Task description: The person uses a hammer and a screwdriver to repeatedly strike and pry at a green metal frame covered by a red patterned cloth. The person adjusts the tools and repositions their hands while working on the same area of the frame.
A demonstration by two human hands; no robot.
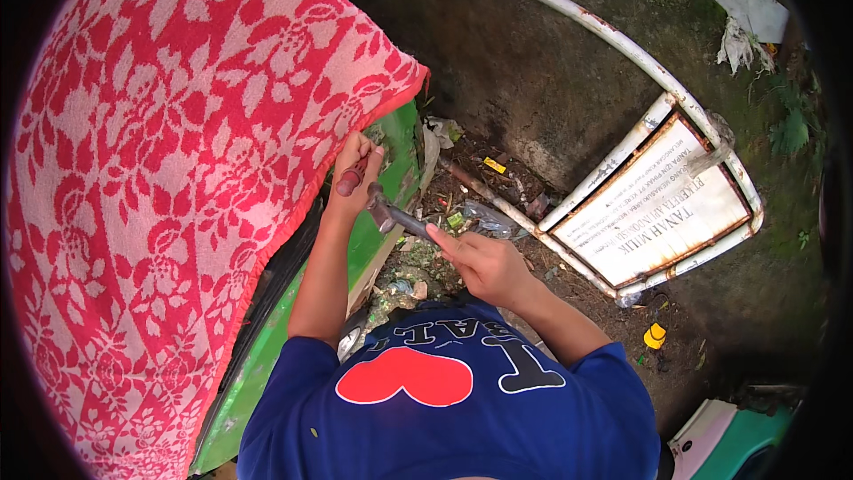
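Note:
Reddish-brown and rounded, the handle of a tool (349,180) is in my left hand (362,160), whose fingers are closed around it. The tool's far end is hidden, so I cannot tell its kind. My right hand (489,265) grips a hammer (407,220) by its dark grey handle. The hammer's metal head is close to my left wrist. Both hands are over the edge of a green panel (362,253). A red and pink flowered blanket (187,124) drapes over this panel and reaches my left hand.
Right of my hands, a rusty white metal frame carries a printed sign board (653,200). A dark, mossy surface (506,62) lies behind. Plastic litter and a yellow scrap (495,164) are on the ground. Another yellow piece (655,335) lies at the right.

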